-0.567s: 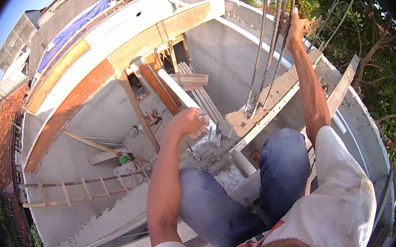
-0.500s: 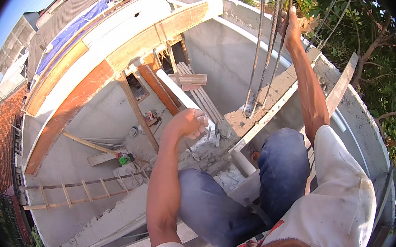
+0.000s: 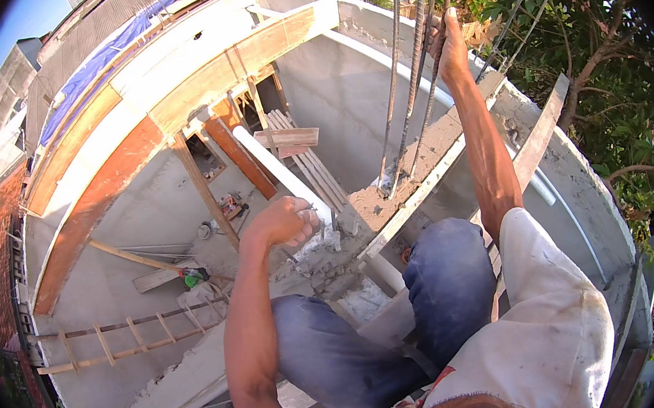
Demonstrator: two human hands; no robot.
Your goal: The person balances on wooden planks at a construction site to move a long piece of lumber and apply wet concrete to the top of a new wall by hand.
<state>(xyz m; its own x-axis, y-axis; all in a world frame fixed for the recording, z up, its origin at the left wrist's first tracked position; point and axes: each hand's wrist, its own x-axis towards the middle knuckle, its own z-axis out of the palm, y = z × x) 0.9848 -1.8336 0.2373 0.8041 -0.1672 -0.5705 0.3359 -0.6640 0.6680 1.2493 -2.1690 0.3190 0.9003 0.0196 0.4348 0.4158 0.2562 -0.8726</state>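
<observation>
My right hand [image 3: 450,52] is raised at the upper right, its fingers wrapped round one of several upright steel reinforcing bars [image 3: 404,90]. The bars rise from a rough concrete beam [image 3: 372,201]. Lower and to the left, my left hand [image 3: 283,221] is curled with its fingers closed. What it may hold is hidden. It hovers in view beside a white plastic pipe [image 3: 283,170], overlapping its near end; whether they touch I cannot tell. Below the hand lies broken, crumbly concrete [image 3: 313,264]. My bent knees in blue jeans [image 3: 458,282] are close to the beam.
A bamboo ladder [image 3: 135,340] spans the lower left. Wooden formwork [image 3: 100,218] curves along the far left. Planks [image 3: 309,162] lean deep below, beside grey walls. A loose board [image 3: 545,136] juts out at the right, near leafy branches [image 3: 595,44].
The whole view has shifted, so the scene sits farther left. My right hand keeps its grip on the bar, and my left hand stays curled by the pipe.
</observation>
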